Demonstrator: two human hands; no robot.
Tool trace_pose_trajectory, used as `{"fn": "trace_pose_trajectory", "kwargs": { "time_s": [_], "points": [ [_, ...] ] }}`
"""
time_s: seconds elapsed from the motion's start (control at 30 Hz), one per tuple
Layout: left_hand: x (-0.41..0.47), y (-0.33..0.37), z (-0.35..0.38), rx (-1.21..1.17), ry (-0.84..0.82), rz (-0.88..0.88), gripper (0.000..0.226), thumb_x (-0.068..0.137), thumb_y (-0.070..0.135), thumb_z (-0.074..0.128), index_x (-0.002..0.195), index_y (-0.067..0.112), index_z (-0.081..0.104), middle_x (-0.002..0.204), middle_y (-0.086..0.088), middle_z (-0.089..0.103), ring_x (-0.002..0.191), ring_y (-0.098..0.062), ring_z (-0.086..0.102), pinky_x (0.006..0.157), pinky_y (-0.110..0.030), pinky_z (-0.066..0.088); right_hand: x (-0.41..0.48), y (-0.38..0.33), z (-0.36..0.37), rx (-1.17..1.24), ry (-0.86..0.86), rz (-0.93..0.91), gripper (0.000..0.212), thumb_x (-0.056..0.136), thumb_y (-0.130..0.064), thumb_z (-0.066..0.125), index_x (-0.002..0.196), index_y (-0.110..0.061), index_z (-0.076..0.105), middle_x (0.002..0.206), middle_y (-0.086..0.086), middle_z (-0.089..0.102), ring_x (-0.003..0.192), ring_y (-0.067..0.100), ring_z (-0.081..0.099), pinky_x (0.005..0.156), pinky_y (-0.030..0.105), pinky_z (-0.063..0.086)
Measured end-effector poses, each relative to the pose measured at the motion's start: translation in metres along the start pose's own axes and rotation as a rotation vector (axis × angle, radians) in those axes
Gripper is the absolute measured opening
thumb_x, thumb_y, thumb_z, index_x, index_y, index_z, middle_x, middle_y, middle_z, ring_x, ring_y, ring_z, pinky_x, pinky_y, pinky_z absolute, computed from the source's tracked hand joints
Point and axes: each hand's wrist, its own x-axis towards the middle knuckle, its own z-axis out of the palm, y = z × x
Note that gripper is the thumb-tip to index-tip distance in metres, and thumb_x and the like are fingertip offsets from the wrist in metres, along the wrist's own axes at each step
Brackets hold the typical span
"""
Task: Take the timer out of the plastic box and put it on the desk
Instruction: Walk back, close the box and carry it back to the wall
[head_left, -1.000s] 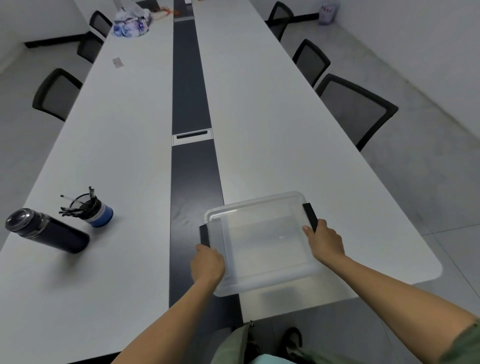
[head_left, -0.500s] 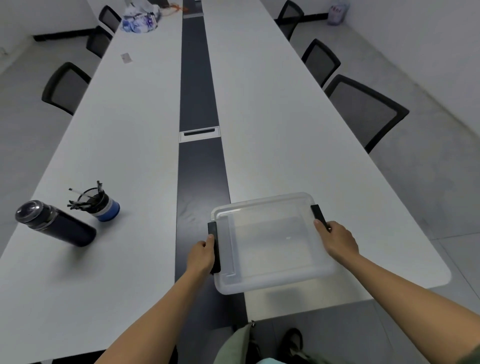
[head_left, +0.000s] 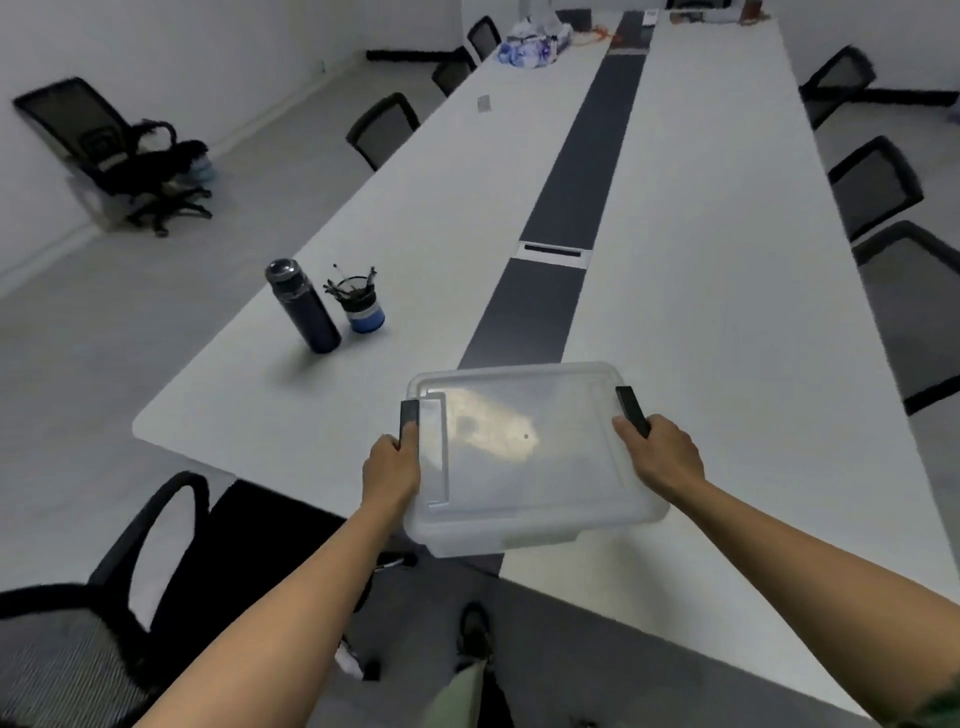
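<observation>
A clear plastic box (head_left: 524, 457) with its lid on and a black latch at each side is at the near end of the long white desk (head_left: 701, 312), partly past the desk's edge. My left hand (head_left: 390, 470) grips its left side at the black latch. My right hand (head_left: 660, 457) grips the right side by the other latch. The lid reflects light, and I cannot make out a timer through it.
A dark bottle (head_left: 304, 306) and a blue pen cup (head_left: 361, 306) stand on the desk's left half. A black strip (head_left: 566, 208) runs down the middle. Black chairs line both sides, one close at my left (head_left: 145, 545). Bags lie at the far end.
The view has swung to the left and tilted, so the desk now runs diagonally. Both hands keep their hold on the box, which sits a little nearer the desk's end.
</observation>
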Motion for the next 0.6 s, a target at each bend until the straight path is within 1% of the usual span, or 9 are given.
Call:
{"fn": "trace_pose_trajectory", "kwargs": {
  "time_s": [0.1, 0.17, 0.3, 0.33, 0.4, 0.43, 0.47, 0.53, 0.6],
  "points": [
    [-0.04, -0.037, -0.027, -0.063, 0.099, -0.086, 0.052, 0.096, 0.053, 0.036, 0.089, 0.005, 0.054, 0.083, -0.006, 0.056, 0.079, -0.026, 0.054, 0.064, -0.034, 0.04, -0.018, -0.021, 0.012, -0.027, -0.082, -0.117, 0.047, 0.093, -0.056, 0.044, 0.108, -0.012, 0.054, 0.096, 0.007, 0.062, 0.081, 0.027, 0.059, 0.066, 0.032, 0.043],
    [-0.072, -0.064, -0.052, -0.131, 0.178, -0.139, 0.052, 0.096, 0.053, 0.039, 0.094, 0.004, 0.054, 0.084, -0.005, 0.056, 0.08, -0.025, 0.055, 0.062, -0.033, 0.039, -0.04, -0.039, 0.026, -0.034, -0.154, -0.217, 0.049, 0.093, -0.056, 0.045, 0.114, -0.013, 0.053, 0.1, 0.006, 0.061, 0.083, 0.026, 0.06, 0.069, 0.033, 0.046],
    [-0.121, -0.112, -0.089, -0.195, 0.275, -0.228, 0.052, 0.095, 0.053, 0.042, 0.099, 0.002, 0.052, 0.092, -0.008, 0.054, 0.081, -0.024, 0.053, 0.071, -0.037, 0.041, -0.084, -0.069, 0.053, -0.059, -0.253, -0.346, 0.047, 0.093, -0.057, 0.046, 0.116, -0.016, 0.05, 0.101, 0.003, 0.06, 0.082, 0.025, 0.061, 0.072, 0.035, 0.051],
    [-0.139, -0.128, -0.103, -0.211, 0.297, -0.264, 0.054, 0.094, 0.053, 0.043, 0.103, 0.001, 0.053, 0.096, -0.009, 0.056, 0.084, -0.025, 0.054, 0.073, -0.037, 0.042, -0.1, -0.079, 0.064, -0.068, -0.279, -0.384, 0.049, 0.092, -0.058, 0.046, 0.116, -0.016, 0.051, 0.101, 0.004, 0.061, 0.082, 0.025, 0.062, 0.073, 0.037, 0.053],
    [-0.166, -0.163, -0.124, -0.255, 0.337, -0.321, 0.063, 0.089, 0.058, 0.047, 0.115, 0.002, 0.054, 0.106, -0.01, 0.061, 0.095, -0.029, 0.06, 0.079, -0.037, 0.048, -0.13, -0.095, 0.082, -0.086, -0.326, -0.436, 0.051, 0.091, -0.061, 0.046, 0.113, -0.014, 0.053, 0.099, 0.005, 0.063, 0.08, 0.024, 0.062, 0.073, 0.037, 0.055],
    [-0.177, -0.179, -0.132, -0.276, 0.355, -0.337, 0.062, 0.088, 0.059, 0.049, 0.115, 0.004, 0.055, 0.107, -0.01, 0.063, 0.096, -0.029, 0.063, 0.079, -0.038, 0.051, -0.145, -0.101, 0.09, -0.1, -0.357, -0.452, 0.053, 0.091, -0.062, 0.046, 0.111, -0.014, 0.054, 0.097, 0.005, 0.063, 0.079, 0.023, 0.062, 0.071, 0.037, 0.054],
    [-0.199, -0.205, -0.15, -0.308, 0.379, -0.356, 0.054, 0.088, 0.057, 0.051, 0.11, 0.008, 0.058, 0.103, -0.009, 0.065, 0.091, -0.027, 0.064, 0.075, -0.037, 0.053, -0.172, -0.111, 0.108, -0.124, -0.389, -0.49, 0.054, 0.09, -0.063, 0.045, 0.109, -0.013, 0.054, 0.094, 0.005, 0.063, 0.078, 0.023, 0.061, 0.069, 0.036, 0.053],
    [-0.221, -0.231, -0.165, -0.315, 0.382, -0.372, 0.037, 0.092, 0.048, 0.053, 0.091, 0.011, 0.059, 0.088, -0.007, 0.065, 0.073, -0.02, 0.062, 0.062, -0.032, 0.05, -0.199, -0.12, 0.123, -0.156, -0.426, -0.507, 0.055, 0.09, -0.063, 0.045, 0.105, -0.011, 0.056, 0.092, 0.006, 0.063, 0.078, 0.024, 0.061, 0.065, 0.034, 0.048],
    [-0.249, -0.26, -0.187, -0.317, 0.414, -0.399, 0.033, 0.092, 0.044, 0.054, 0.076, 0.015, 0.056, 0.076, -0.006, 0.062, 0.063, -0.02, 0.059, 0.058, -0.03, 0.046, -0.235, -0.13, 0.146, -0.172, -0.469, -0.529, 0.054, 0.089, -0.063, 0.046, 0.104, -0.012, 0.056, 0.095, 0.005, 0.064, 0.08, 0.025, 0.061, 0.067, 0.034, 0.048]
  ]
}}
